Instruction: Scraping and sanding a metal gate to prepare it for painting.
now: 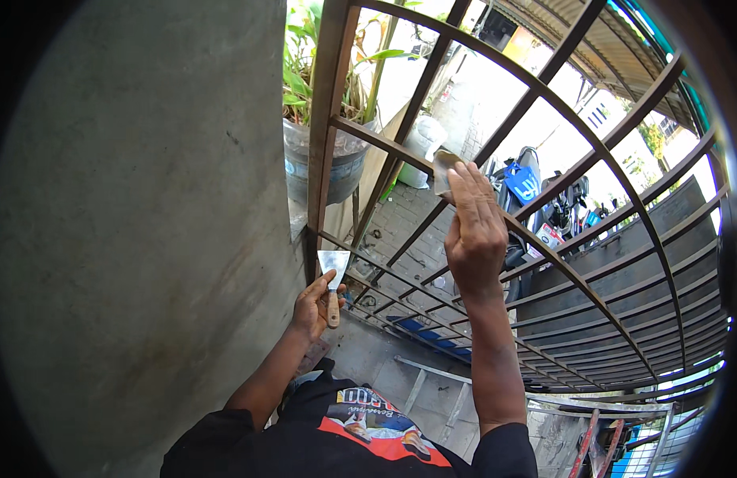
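My right hand is raised against a brown metal gate of crossing diagonal bars and presses a small grey piece of sandpaper onto one bar. Lower down by the gate's upright post, my left hand is closed around a putty knife with a wooden handle and a wide metal blade pointing up. Both forearms come in from the bottom edge.
A grey concrete wall fills the left side. Behind the gate stand a potted green plant, a white bag and parked motorbikes. A ladder lies on the ground below.
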Available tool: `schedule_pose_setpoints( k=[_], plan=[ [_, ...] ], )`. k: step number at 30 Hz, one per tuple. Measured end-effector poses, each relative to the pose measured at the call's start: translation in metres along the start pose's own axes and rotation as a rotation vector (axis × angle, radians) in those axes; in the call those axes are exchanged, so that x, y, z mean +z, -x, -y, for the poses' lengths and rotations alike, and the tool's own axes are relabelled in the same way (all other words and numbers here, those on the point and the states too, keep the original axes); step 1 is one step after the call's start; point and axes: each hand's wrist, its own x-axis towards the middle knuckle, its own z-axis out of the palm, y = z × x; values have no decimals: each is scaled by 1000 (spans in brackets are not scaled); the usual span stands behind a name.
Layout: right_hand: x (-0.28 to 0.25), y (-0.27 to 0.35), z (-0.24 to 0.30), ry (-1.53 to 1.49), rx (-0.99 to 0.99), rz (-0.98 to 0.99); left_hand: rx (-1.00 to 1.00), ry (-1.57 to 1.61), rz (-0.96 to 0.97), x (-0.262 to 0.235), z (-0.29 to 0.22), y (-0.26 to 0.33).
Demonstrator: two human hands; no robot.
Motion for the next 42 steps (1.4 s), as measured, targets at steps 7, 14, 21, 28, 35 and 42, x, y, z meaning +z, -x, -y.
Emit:
schedule_pose_setpoints(
  k=[7, 14, 21, 28, 35, 42],
  plan=[
    [52, 8, -12, 579, -320, 417, -23, 28, -241, -32, -5, 12],
    [42, 16, -43, 751, -441, 589, 21, 41, -227, -63, -13, 39],
    [114, -49, 4, 577, -598, 415, 40, 77, -290, -37, 14, 27],
    [19, 2, -66, 550, -508, 537, 177, 170, -334, -25, 58, 85],
    [103, -57, -17, 596, -644, 338, 181, 165, -390, -10, 90, 113],
    [51, -12, -42, 712, -735, 529, 252, 223, -458, -30, 81, 141]
  ],
)
